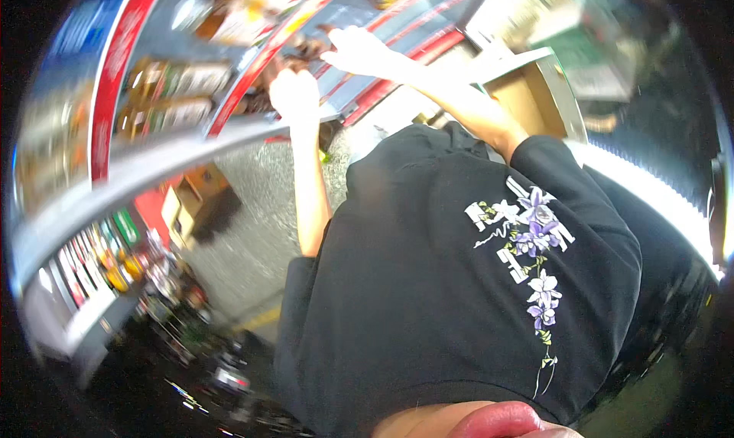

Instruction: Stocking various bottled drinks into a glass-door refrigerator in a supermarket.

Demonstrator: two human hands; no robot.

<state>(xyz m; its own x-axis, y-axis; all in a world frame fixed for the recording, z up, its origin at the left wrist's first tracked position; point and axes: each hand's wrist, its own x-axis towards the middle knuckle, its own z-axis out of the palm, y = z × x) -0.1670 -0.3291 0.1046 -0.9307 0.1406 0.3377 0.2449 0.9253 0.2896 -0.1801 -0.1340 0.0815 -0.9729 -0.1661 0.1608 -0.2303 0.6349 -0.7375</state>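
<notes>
Both bare hands reach to a shelf unit with red-edged shelves (241,94). My left hand (295,91) is overexposed, its fingers curled at the red shelf edge beside dark brown items (304,50). To its right, my right hand (358,50) reaches over the shelf with fingers bent near the same items. Blur and glare hide whether either hand holds or only touches one. Left of my hands, bottles or jars with brown contents and pale labels (178,79) stand in rows on a shelf.
An open cardboard box (524,96) is on the right, near my right forearm. Another open cardboard box (198,200) rests on the grey floor (258,208) at lower left. Beyond it are a rack of packaged goods (86,266) and cluttered items. More shelved goods (252,13) are above.
</notes>
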